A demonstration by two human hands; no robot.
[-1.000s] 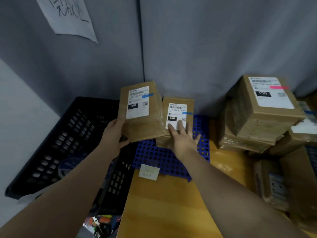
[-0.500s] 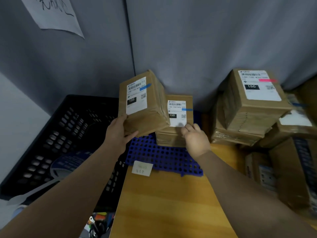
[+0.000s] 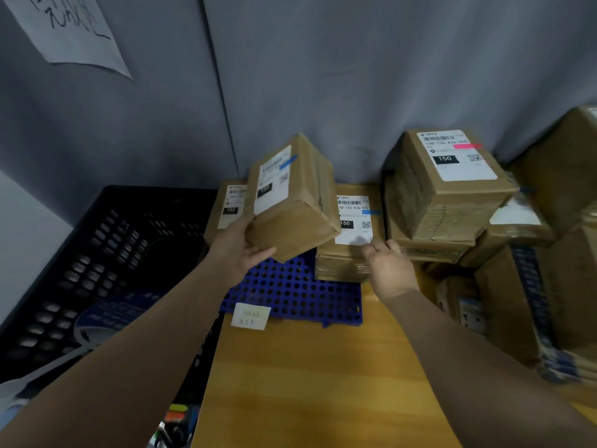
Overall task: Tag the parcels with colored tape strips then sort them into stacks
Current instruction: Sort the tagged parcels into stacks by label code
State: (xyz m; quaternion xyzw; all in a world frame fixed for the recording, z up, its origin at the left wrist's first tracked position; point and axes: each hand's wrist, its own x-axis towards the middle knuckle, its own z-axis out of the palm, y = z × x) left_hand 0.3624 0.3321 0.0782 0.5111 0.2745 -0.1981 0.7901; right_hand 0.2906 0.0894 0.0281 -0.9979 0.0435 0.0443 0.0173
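Crate [image 3: 97,253] L, pink-tagged stack [image 3: 452,195] R, 102 parcel [image 3: 229,205] behind held parcel [image 3: 300,221].

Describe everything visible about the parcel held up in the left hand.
The held parcel is a brown cardboard box with tape bands, tilted in the air above the blue perforated mat. Its white shipping label, blurred, shows a black number block and carries a blue tape strip at its upper right. The left hand grips its lower left corner.
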